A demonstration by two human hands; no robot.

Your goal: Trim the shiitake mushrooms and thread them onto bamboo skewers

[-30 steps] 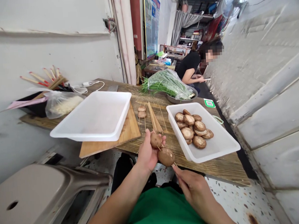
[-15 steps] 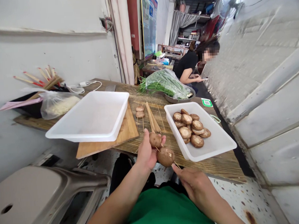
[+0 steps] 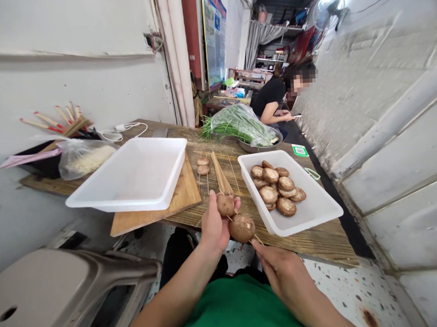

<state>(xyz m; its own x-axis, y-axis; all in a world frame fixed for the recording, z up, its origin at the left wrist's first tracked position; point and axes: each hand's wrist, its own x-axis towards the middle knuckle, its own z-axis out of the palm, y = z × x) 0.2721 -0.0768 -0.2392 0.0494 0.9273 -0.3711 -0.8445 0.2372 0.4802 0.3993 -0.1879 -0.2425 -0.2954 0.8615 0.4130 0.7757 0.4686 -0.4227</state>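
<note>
My left hand (image 3: 213,226) is closed around two brown mushrooms, a smaller mushroom (image 3: 225,205) by its fingers and a larger mushroom (image 3: 242,228) nearer me. Thin wooden skewers (image 3: 259,239) run through the pair. With its fingertips, my right hand (image 3: 282,265) pinches the near ends of these skewers, just below the larger mushroom. Beyond my hands, a bundle of bare skewers (image 3: 221,175) lies on the wooden table (image 3: 192,218). Left of the bundle are two skewered mushrooms (image 3: 203,169). A white tray (image 3: 309,210) on the right holds several loose mushrooms (image 3: 269,195).
Another white tray (image 3: 131,175) rests partly on a cutting board (image 3: 183,194) at left. Behind stand a bagged bunch of green vegetables (image 3: 238,126), a plastic bag (image 3: 84,156) and a black box (image 3: 44,160). A plastic stool (image 3: 38,290) is lower left; a person (image 3: 273,97) sits farther back.
The camera view has shifted slightly. Both hands keep nearly the same hold on the mushrooms and skewers.
</note>
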